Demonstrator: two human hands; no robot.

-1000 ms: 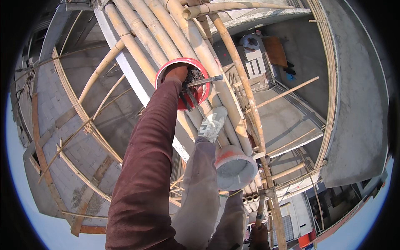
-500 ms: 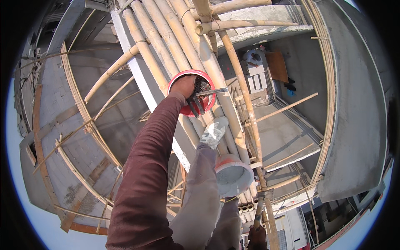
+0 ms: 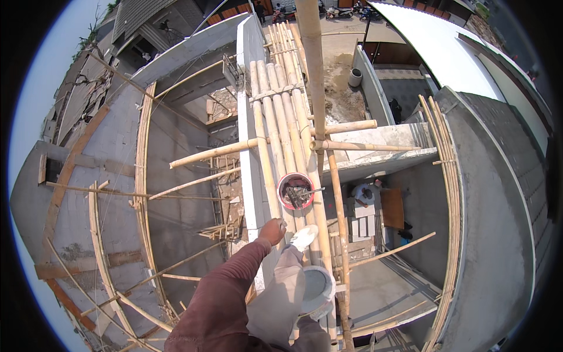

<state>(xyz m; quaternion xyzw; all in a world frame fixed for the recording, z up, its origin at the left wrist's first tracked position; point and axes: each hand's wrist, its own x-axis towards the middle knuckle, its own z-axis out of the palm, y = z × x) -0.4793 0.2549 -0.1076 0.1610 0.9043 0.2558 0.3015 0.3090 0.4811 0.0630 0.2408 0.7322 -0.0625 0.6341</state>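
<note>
My left hand (image 3: pixel 272 232), in a maroon sleeve, is closed beside the white wall top, just below and left of a small red bucket (image 3: pixel 279 196). Whatever its fingers hold is too small to make out. The red bucket stands on the bamboo poles (image 3: pixel 284 141) and contains dark tools and a pile of thin metal pieces, probably nails; a flat bar sticks out over its rim. My light shoe (image 3: pixel 304 237) rests on the poles below it. Nearer me stands a larger bucket (image 3: pixel 332 288) with grey contents. My right hand is out of view.
An upright bamboo pole (image 3: pixel 316 76) and crossing poles (image 3: pixel 363 146) flank the walkway's right side. The white wall top (image 3: pixel 251 176) runs along its left. Deep drops open on both sides; a person (image 3: pixel 363 195) is far below on the right.
My left hand has come out of the red bucket and drawn back toward me, closed. The view has tilted up. My right hand, earlier around a wooden handle at lower right, has left the view.
</note>
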